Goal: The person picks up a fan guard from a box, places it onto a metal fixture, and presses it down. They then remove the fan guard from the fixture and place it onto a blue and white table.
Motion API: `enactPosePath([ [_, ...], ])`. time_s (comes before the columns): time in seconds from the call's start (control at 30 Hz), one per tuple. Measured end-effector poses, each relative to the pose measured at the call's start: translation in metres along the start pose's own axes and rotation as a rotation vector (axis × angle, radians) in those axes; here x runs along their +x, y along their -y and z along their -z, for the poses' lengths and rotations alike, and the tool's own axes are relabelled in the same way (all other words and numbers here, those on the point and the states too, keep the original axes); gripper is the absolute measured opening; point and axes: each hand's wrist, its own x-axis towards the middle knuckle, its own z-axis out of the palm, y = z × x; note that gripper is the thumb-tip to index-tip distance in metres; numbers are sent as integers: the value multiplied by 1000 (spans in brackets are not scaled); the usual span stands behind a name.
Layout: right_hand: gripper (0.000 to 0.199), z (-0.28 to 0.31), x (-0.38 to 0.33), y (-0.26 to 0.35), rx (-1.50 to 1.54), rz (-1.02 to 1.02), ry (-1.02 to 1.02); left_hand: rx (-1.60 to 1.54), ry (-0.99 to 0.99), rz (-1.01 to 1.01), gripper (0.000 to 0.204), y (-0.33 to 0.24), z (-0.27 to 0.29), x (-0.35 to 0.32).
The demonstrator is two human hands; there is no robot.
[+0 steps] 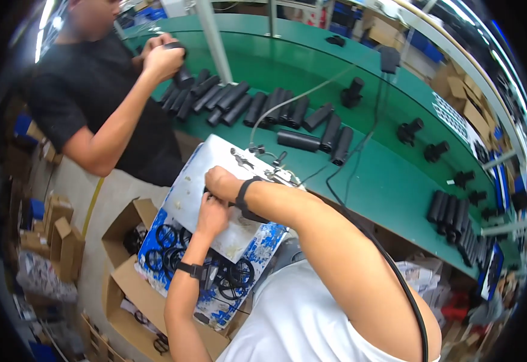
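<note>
My left hand (pixel 213 216) and my right hand (pixel 221 183) meet over a worn white board (pixel 232 242). Both have curled fingers, closed around a small dark piece that is mostly covered, so its kind cannot be told. Past my right hand, a metal toggle clamp fixture (pixel 242 159) with cables sits at the board's far edge. Several black spoked rings (pixel 241 273) lie close to my left wrist, on the paint-chipped blue table (pixel 149 244) under the board.
Black cylinders (pixel 298 140) lie in a row along the green bench (pixel 390 187), with black stepped parts (pixel 352 92) standing farther right. A co-worker (pixel 94 90) at the left holds a black cylinder. Open cardboard boxes (pixel 155 301) stand by the blue table. A black cable (pixel 390 265) runs over my right arm.
</note>
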Motion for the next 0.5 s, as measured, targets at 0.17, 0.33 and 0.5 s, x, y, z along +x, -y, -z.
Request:
enactPosePath([
  [0.17, 16, 4, 5, -1, 114, -113, -181, -189, -124, 52, 30, -6, -4, -5],
  [0.33, 15, 6, 10, -8, 211, -172, -132, -182, -204, 102, 29, -5, -11, -3],
  [0.5, 34, -4, -28, -17, 420, -357, -207, -189, -271, 235, 35, -34, 13, -13],
])
